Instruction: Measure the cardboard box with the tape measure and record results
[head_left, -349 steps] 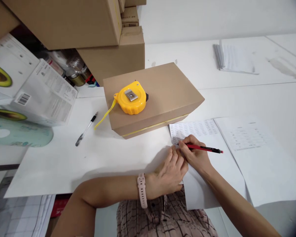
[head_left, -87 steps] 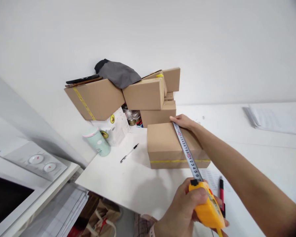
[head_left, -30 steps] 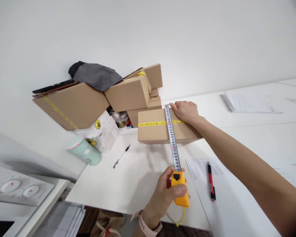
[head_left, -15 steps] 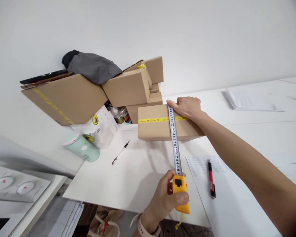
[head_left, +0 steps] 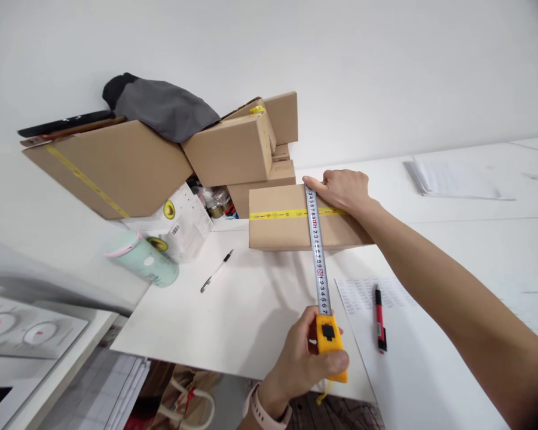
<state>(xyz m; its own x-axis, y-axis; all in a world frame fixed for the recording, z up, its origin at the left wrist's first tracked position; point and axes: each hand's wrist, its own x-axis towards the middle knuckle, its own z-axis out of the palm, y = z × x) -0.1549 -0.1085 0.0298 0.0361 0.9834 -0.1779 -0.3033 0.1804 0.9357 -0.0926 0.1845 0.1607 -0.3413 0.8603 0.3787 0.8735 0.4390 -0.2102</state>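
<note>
My left hand (head_left: 302, 355) is wrapped round the yellow case of a tape measure (head_left: 332, 349), thumb on its side. Its metal blade (head_left: 317, 257) runs out across the top of a closed cardboard box (head_left: 278, 230) and past the near edge. At the box's far edge, my right hand (head_left: 347, 190) has curled fingers, with the thumb over the blade's end. Yellow printed tape (head_left: 275, 215) crosses the box top beneath the blade. The hook at the blade's tip is hidden by the thumb.
Stacked cardboard boxes (head_left: 228, 152) stand at the back left, a grey cloth (head_left: 165, 110) on top. A mint tumbler (head_left: 147, 260) and a black-capped pen (head_left: 216, 272) lie left. On a printed sheet (head_left: 354, 298) rests a red pen (head_left: 379, 319). Papers (head_left: 452, 179) lie far right.
The view has shifted slightly, so the surroundings sit a little higher. Both hands keep their hold, and the blade still stretches across the box at about the same length.
</note>
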